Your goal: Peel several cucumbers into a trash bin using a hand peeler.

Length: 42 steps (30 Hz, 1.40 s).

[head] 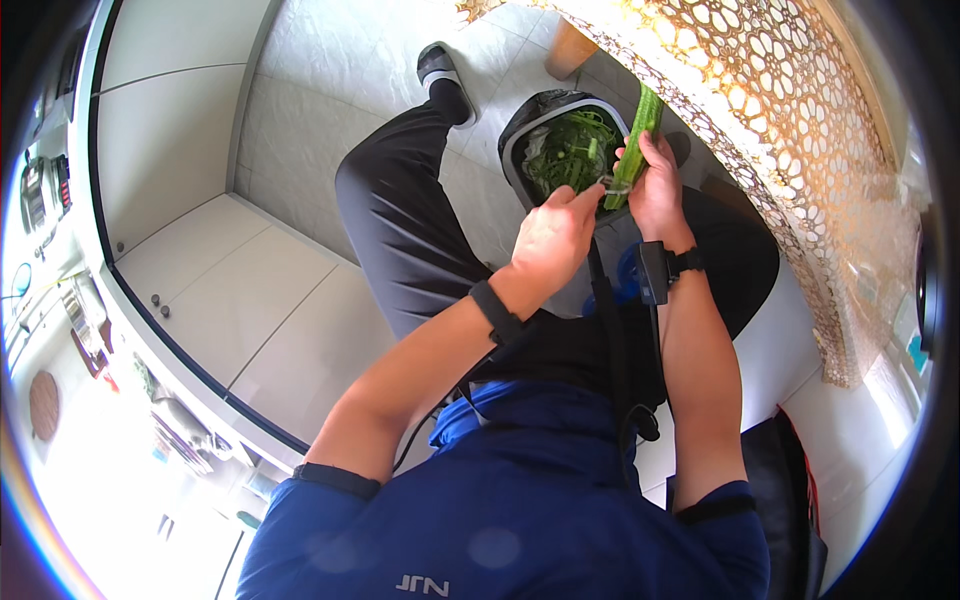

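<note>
My right hand (657,180) grips a long, ridged green gourd (643,124), probably a luffa, held at a slant with its lower end towards me. My left hand (555,231) is closed around a small peeler (609,184), most of which its fingers hide. The peeler's metal head lies at the gourd's lower end. Just below and left of the gourd stands a waste bin (517,161) with a grey rim and a black bag liner (544,103). Green peel strips (574,154) and a few short green pieces lie inside it.
Lace-patterned cloth (750,67) hangs at the right, near a wooden leg (570,51). White cabinets (217,262) line the left. A blue object (628,271) is partly hidden behind my right wrist. My slippered foot (446,75) rests on grey floor tiles (300,142). A dark bag (784,487) stands lower right.
</note>
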Each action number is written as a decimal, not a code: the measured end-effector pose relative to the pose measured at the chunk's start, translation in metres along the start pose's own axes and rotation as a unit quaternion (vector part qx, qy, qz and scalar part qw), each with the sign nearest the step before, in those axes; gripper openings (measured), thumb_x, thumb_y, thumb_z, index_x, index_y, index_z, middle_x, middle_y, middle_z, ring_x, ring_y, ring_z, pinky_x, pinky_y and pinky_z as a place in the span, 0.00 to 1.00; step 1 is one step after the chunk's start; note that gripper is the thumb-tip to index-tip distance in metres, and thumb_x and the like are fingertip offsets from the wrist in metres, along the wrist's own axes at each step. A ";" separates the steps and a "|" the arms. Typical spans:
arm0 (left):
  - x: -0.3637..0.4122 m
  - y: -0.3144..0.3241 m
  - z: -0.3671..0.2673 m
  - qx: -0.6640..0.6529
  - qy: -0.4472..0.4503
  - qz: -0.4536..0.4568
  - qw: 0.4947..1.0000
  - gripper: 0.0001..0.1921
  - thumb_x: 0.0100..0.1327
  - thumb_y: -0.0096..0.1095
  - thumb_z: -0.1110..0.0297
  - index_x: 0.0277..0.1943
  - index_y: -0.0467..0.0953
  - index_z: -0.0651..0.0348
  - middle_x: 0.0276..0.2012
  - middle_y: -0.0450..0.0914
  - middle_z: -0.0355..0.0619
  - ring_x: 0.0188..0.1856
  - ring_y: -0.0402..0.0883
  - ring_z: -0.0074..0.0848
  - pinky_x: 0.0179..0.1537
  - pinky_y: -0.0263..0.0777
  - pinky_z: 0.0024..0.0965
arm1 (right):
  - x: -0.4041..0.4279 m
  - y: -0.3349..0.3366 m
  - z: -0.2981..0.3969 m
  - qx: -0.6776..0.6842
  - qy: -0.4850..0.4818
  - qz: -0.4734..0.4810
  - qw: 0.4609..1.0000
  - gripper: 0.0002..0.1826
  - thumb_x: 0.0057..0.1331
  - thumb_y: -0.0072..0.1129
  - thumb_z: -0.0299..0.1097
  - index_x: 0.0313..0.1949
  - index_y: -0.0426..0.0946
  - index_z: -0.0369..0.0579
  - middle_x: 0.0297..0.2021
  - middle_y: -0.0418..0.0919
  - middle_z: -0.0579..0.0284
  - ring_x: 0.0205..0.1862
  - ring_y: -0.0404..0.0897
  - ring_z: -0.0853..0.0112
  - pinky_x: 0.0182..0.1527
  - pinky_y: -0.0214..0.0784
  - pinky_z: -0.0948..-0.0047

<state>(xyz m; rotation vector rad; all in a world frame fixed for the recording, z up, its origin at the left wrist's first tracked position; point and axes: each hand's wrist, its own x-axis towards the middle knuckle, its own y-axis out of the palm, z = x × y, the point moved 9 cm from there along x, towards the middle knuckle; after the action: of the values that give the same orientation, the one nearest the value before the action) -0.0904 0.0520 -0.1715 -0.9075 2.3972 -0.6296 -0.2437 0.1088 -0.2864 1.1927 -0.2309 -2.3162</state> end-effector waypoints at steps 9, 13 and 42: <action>-0.022 0.003 0.037 -0.032 -0.040 0.020 0.998 0.11 0.67 0.58 0.71 0.50 0.80 0.59 0.32 0.80 0.55 0.36 0.81 0.51 0.37 0.75 0.46 | 0.008 -0.014 0.011 0.008 -0.003 0.004 1.000 0.09 0.71 0.54 0.37 0.47 0.70 0.49 0.37 0.75 0.60 0.36 0.77 0.68 0.37 0.71 0.67; -0.007 0.021 0.070 -0.038 -0.153 0.088 0.983 0.11 0.69 0.55 0.67 0.47 0.79 0.64 0.35 0.83 0.60 0.42 0.81 0.54 0.40 0.75 0.46 | -0.017 -0.012 0.002 0.020 0.050 0.039 0.998 0.11 0.68 0.52 0.33 0.49 0.70 0.45 0.41 0.76 0.58 0.39 0.77 0.67 0.41 0.72 0.66; 0.041 0.013 0.058 -0.154 -0.099 0.177 0.967 0.24 0.51 0.76 0.62 0.52 0.81 0.57 0.23 0.62 0.34 0.26 0.63 0.18 0.30 0.62 0.29 | -0.084 -0.009 0.000 -0.084 0.118 0.209 0.967 0.27 0.74 0.44 0.48 0.61 0.69 0.38 0.42 0.78 0.55 0.47 0.78 0.65 0.51 0.69 0.64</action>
<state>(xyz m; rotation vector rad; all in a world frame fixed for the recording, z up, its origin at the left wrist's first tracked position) -0.0888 0.0178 -0.2351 -0.5995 2.4243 -0.0293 -0.2070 0.1601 -0.2297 1.1886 -0.1765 -1.7776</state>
